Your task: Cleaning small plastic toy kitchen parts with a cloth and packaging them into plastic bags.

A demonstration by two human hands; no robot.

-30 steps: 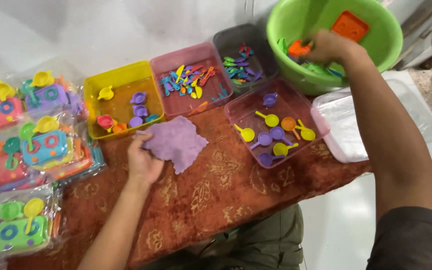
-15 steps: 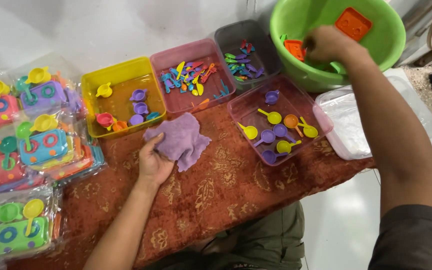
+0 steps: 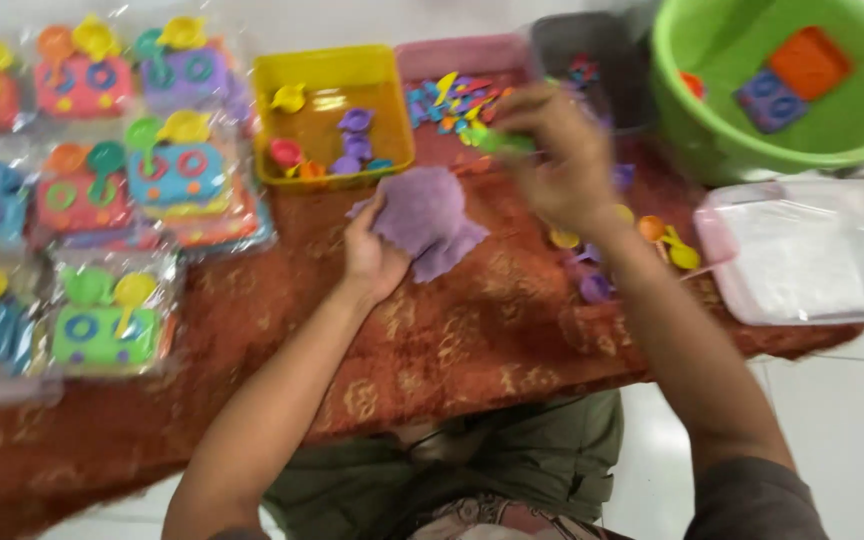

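My left hand (image 3: 370,255) grips the edge of a crumpled purple cloth (image 3: 429,217) lying on the red patterned table cover (image 3: 452,340). My right hand (image 3: 552,155) is blurred above the cloth's right side, fingers closed on a small green plastic piece (image 3: 500,142). Behind it stand a yellow tray (image 3: 332,115) with small toy pieces and a pink tray (image 3: 457,90) holding several coloured bits. A purple tray (image 3: 602,270) with yellow spoons lies partly hidden under my right forearm.
A green basin (image 3: 782,85) at the back right holds an orange and a purple toy block. A clear lidded box (image 3: 812,250) sits at the table's right edge. Several bagged toy sets (image 3: 102,200) cover the left side. A grey tray (image 3: 592,60) stands behind.
My right hand has left the green basin and come left over the table, carrying a small green piece. My left hand has bunched the purple cloth.
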